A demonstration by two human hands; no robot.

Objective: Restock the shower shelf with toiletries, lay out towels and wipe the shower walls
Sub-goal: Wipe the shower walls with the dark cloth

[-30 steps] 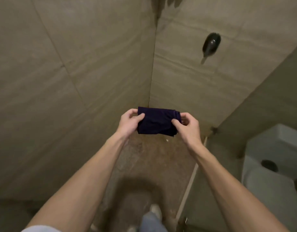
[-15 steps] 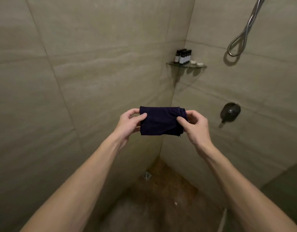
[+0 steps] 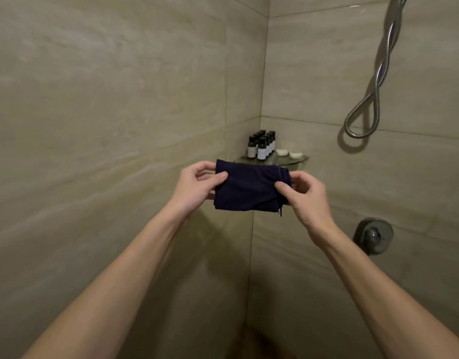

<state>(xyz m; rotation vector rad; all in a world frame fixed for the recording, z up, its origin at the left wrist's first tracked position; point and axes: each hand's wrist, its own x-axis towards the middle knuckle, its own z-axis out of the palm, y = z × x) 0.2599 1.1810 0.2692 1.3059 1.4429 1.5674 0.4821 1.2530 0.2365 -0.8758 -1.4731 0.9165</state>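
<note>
Beige tiled shower walls (image 3: 106, 104) fill your frame. At centre, your left hand (image 3: 194, 187) and right hand (image 3: 304, 200) each pinch an end of a folded dark cloth (image 3: 250, 189). Just behind it, the glass corner shelf (image 3: 298, 159) carries dark bottles (image 3: 262, 146) with white labels, too small to read.

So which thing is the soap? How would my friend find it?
Look at the corner where the two tiled shower walls meet; a small glass shelf sits there, just behind the dark cloth held up in both hands. On it stands a cluster of dark bottles, and right of them lie two soaps. They are the only pale, flat, low things; the bottles are tall and dark.
</note>
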